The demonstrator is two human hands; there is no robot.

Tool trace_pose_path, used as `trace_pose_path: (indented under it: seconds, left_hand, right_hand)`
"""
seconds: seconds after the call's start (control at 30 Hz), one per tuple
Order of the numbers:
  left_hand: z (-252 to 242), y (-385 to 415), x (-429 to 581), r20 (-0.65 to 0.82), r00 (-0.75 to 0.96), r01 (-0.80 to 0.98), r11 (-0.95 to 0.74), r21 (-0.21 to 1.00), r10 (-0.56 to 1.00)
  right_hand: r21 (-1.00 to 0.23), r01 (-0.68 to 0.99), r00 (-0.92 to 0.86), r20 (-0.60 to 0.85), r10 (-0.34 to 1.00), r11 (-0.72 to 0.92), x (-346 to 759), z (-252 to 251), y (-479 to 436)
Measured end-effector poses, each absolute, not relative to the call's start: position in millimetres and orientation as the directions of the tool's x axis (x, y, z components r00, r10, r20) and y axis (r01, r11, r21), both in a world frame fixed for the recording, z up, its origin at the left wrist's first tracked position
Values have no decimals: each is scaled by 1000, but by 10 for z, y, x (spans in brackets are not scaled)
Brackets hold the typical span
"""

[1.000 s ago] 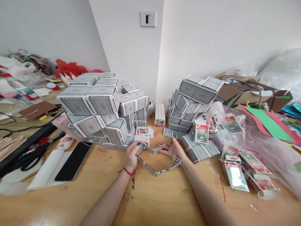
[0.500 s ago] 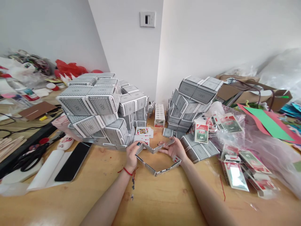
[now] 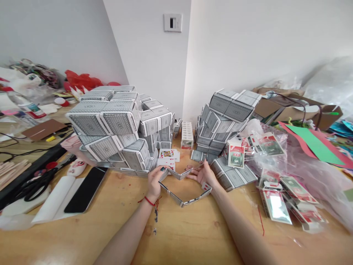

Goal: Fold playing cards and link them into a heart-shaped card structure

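A strip of folded playing cards (image 3: 173,195), joined end to end, forms a zigzag loop just above or on the table. At its left side, my left hand (image 3: 154,183) pinches a corner between thumb and fingers. My right hand (image 3: 207,176) is at the other end, thumb and finger closed on an end card, its other fingers extended inside the loop. Near that wrist, a card shows red hearts. Loose face-up cards (image 3: 168,155), one a king, lie just beyond my left hand.
Large stacks of folded-card blocks stand at left (image 3: 118,117) and right (image 3: 220,121). Between them is a row of card boxes (image 3: 187,136). A phone (image 3: 86,189) and black scissors (image 3: 41,184) lie left. Opened card packs (image 3: 275,206) and plastic wrap (image 3: 311,176) cover the right.
My right thumb and fingers have shifted slightly, and the end card they hold has turned to a thinner, more edge-on view. My left hand stays in place.
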State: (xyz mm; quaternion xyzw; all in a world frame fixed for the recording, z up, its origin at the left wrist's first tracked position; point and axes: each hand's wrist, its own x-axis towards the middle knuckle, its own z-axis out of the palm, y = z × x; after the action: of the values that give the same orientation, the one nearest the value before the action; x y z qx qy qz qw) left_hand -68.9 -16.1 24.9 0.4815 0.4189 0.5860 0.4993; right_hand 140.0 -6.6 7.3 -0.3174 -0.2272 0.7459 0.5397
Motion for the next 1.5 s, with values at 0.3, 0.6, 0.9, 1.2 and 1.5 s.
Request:
trace_pose_path:
  seconds: [0.3,0.6,0.9,1.2,1.5]
  left_hand:
    - [249,-159,-697,164,-37,-147,-167,975,986]
    - [300,-169,-689,167,-21,-108,-169,980,986]
    - [303,-171,-686,175,-19,-99,-176,979,984]
    - [333,-184,-683,233,-24,-41,-234,971,972]
    - [308,-187,-685,245,-45,-19,-246,969,969]
  right_hand:
    - [-665,-678,-187,-257,948,-314,1416,33,-46]
    - [-678,-688,-133,-233,963,-259,1397,77,-69]
    - [-714,-665,-128,-180,975,-219,1376,93,-81]
    - [-739,-657,-37,-168,985,-151,1332,108,-88]
    - [-736,-662,-80,-116,990,-140,1323,145,-112]
